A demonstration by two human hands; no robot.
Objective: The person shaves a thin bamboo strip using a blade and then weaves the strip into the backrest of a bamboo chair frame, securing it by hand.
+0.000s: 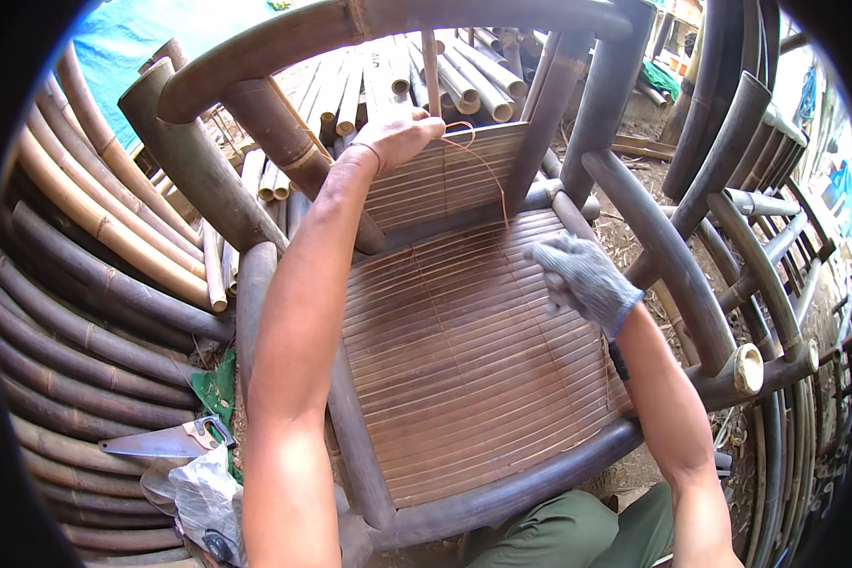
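Head view, looking down on a dark bamboo chair (502, 492) whose slatted seat (464, 379) fills the centre of the frame, bounded by thick round poles for arms and back. The bare left hand (398, 133) reaches forward to the slatted backrest panel (464, 175), its fingers closed in a pinch on a thin reddish cord (488, 175); the cord loops out from the fingertips and runs down across the panel toward the rear edge of the seat. The right hand (582, 275), in a grey knit glove, rests near the right rear corner of the seat, fingers curled loosely downward; whether it grips anything cannot be told. To the left of the chair, curved bamboo poles (85, 284) lie stacked side by side. Near the lower left, a handsaw (166, 442) lies across these poles, with a crumpled clear plastic bag (199, 497) just beside it. Cut bamboo lengths (464, 76) are piled beyond the backrest.
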